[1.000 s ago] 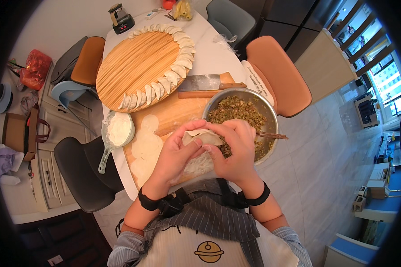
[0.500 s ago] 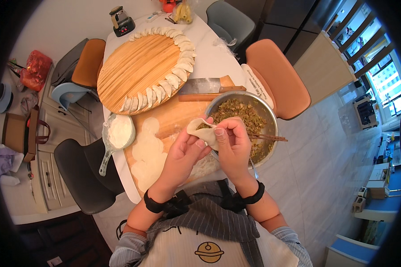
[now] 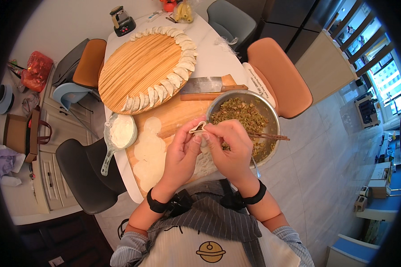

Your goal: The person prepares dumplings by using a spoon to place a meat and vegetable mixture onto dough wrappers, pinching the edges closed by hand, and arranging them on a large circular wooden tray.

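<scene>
Scoop (image 3: pixel 119 135): pale, handled, holding white flour; sits at the table's left edge, just beside the cutting board.

Round bamboo tray (image 3: pixel 140 66): far left half of the table; folded dumplings (image 3: pixel 165 86) line its right and near rim in one curved row.

Cutting board (image 3: pixel 176 113): wooden, nearest the person; flat round wrappers (image 3: pixel 149 147) lie overlapping on its left part.

Left hand (image 3: pixel 180 155): raised over the board, thumb and fingertips closed in a pinch on the left end of a dumpling (image 3: pixel 198 128).

Dumpling: pale, half-folded, held between both hands above the board's right part, right at the bowl's near-left rim.

Right hand (image 3: pixel 229 149): fingers curled, thumb and forefinger pinched on the dumpling's right end; touching the left hand. Chopsticks (image 3: pixel 269 136) stick out to the right from behind it; whether it grips them cannot be told.

Cleaver (image 3: pixel 205 84): lies flat beyond the board, wooden handle to the right.

Metal bowl (image 3: pixel 272 115): right of the board, filled with chopped green-brown filling (image 3: pixel 240 115).

Orange chair (image 3: pixel 280 84): beside the table's right edge.
</scene>
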Tool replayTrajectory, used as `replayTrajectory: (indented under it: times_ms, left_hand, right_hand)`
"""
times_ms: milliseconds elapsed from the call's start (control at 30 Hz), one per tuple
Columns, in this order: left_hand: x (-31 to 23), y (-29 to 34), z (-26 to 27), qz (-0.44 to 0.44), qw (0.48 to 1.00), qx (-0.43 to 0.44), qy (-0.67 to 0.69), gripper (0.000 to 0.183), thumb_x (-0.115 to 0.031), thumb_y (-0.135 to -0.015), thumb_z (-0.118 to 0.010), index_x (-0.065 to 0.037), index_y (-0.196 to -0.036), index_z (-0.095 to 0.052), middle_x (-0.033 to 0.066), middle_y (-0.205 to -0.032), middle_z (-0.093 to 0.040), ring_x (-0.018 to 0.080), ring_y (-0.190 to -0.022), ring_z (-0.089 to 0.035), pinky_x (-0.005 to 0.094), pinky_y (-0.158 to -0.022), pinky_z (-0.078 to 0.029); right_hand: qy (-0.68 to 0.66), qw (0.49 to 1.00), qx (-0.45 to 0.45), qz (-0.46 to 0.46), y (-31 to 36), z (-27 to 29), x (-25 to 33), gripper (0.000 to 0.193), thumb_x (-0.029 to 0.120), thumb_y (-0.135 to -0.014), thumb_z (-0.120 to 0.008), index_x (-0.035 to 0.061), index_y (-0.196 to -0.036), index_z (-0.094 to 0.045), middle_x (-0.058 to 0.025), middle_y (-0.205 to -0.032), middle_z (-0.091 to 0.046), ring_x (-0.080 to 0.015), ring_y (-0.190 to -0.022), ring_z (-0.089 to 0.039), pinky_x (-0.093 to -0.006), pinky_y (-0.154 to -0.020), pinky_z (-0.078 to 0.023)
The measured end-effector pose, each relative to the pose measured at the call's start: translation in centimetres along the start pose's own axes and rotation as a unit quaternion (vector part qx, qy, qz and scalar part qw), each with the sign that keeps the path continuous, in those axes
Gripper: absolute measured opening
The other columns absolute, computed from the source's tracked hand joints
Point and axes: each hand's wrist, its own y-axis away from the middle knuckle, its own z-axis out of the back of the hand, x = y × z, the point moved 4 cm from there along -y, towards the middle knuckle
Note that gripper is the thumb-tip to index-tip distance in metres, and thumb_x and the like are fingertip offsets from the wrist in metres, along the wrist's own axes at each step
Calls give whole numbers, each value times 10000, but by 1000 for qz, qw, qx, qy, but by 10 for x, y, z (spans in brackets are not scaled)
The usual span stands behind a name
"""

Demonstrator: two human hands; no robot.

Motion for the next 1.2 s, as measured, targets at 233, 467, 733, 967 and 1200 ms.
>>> replayTrajectory:
  times_ms: [233, 467, 733, 967, 1200]
  left_hand:
    - [6, -3, 1, 33, 994, 24, 99, 336, -179, -978, -365, -17, -1269, -411, 96, -1307, -463, 130, -1115, -487, 253, -877, -429]
    - [11, -5, 0, 65, 957, 36, 279, 323, -196, -975, -365, 2, -1217, -447, 164, -1334, -428, 234, -1190, -467, 371, -967, -431]
    - [20, -6, 11, 48, 933, 34, 354, 324, -208, -972, -377, 10, -1194, -467, 164, -1312, -448, 234, -1182, -476, 354, -944, -448]
    - [14, -5, 6, 70, 944, -2, 322, 404, -187, -954, -419, 25, -1297, -401, 160, -1306, -456, 230, -1177, -483, 332, -942, -449]
    - [11, -2, 11, 122, 943, 50, 305, 405, -126, -920, -453, 37, -1288, -417, 149, -1272, -485, 200, -1091, -531, 306, -888, -463]
  right_hand:
    - [-13, 999, 11, -27, -1, 1, -1, 73, 20, -759, -647, 33, -819, -609, -88, -747, -554, -240, -667, -560, -318, -580, -450]
    - [-60, 995, -9, -82, -1, -2, -4, 66, 30, -796, -620, 23, -852, -585, -101, -788, -555, -228, -665, -549, -304, -581, -447]
    - [-92, 982, 95, -136, -4, -5, 4, 163, 58, -750, -673, 54, -906, -625, -74, -794, -553, -179, -626, -533, -266, -549, -438]
    - [-26, 998, 62, 2, -2, -7, 2, 145, 9, -717, -685, 60, -845, -641, -57, -838, -517, -155, -659, -495, -246, -558, -412]
    - [63, 991, 105, 52, -6, -5, 2, 198, 121, -716, -680, 88, -899, -612, -82, -914, -520, -280, -883, -493, -372, -775, -405]
